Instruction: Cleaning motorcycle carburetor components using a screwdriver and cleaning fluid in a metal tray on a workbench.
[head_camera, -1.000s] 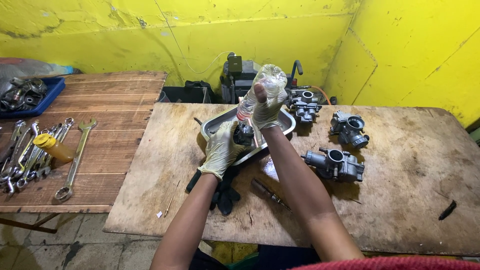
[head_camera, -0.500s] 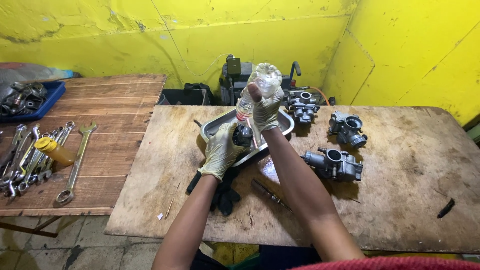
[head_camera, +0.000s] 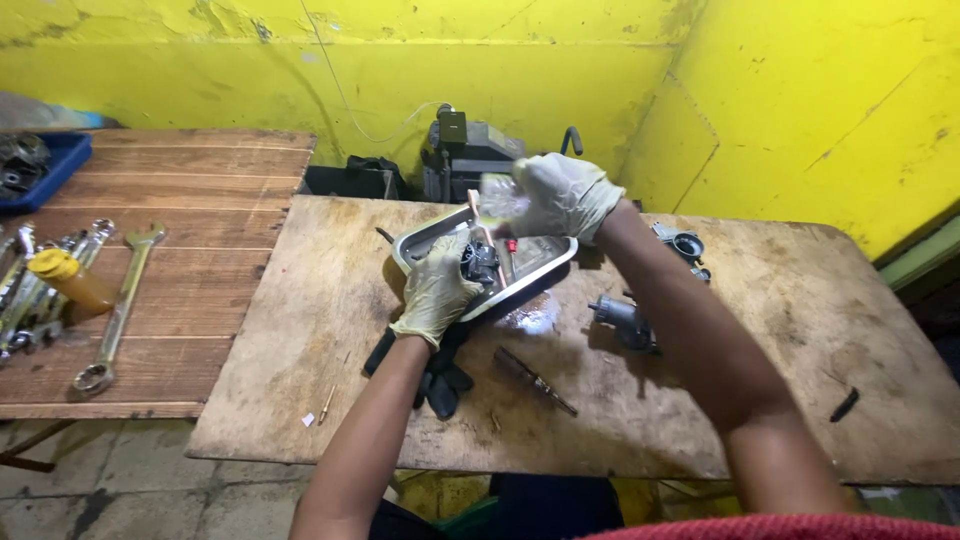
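Both forearms extend toward 12 o'clock. Left hand, gloved, palm down, fingers curled closed at centre. Right hand, gloved, sits at 1 o'clock from it, raised higher, fingers wrapped shut, wrist bent leftward.

Left hand and right hand wear thin, pale, wrinkled disposable gloves; forearms bare; red knitted garment at the bottom edge

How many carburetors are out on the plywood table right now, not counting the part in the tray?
2 show: one carburetor beside the right forearm, near the metal tray, and another carburetor farther back by the wall. The right arm may hide more.
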